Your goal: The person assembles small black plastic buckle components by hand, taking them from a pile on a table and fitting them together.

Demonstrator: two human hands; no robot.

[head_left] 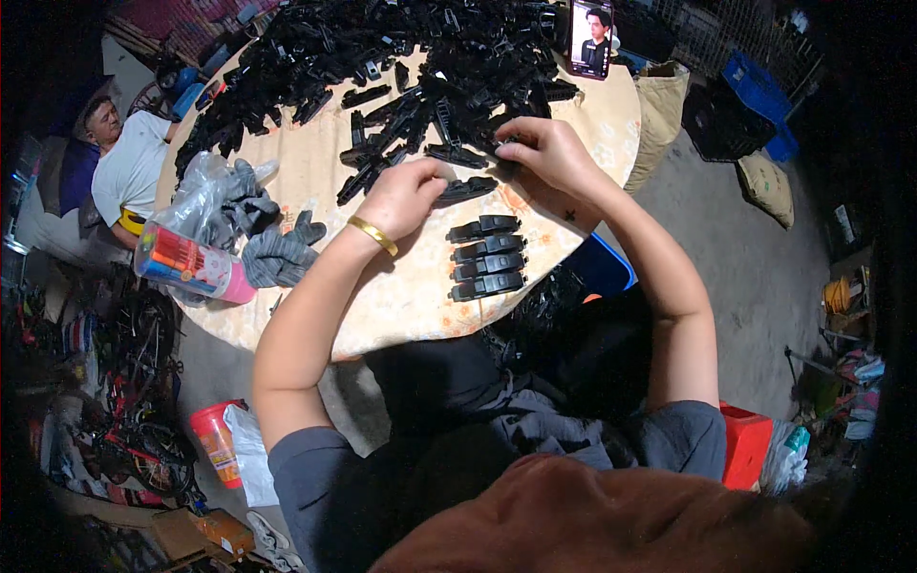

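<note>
My left hand (406,196), with a gold bracelet at its wrist, has its fingers curled in a pinch at the near end of a long black plastic part (468,190). Just right of it, my right hand (543,153) is closed, thumb and forefinger together over something small and dark that the fingers partly hide. Another narrow black part (456,156) lies between the hands, at the edge of a big heap of similar black parts (430,57). Closer to me, several black parts (487,269) lie side by side in a neat row on the cloth.
The round table (363,320) has a pale patterned cover. Grey gloves (277,253), a clear bag and a clear jar of colored pens (196,263) sit at its left. A phone (590,38) stands at the back right. Another person (134,158) is at the left; a blue bin (607,267) is below the right edge.
</note>
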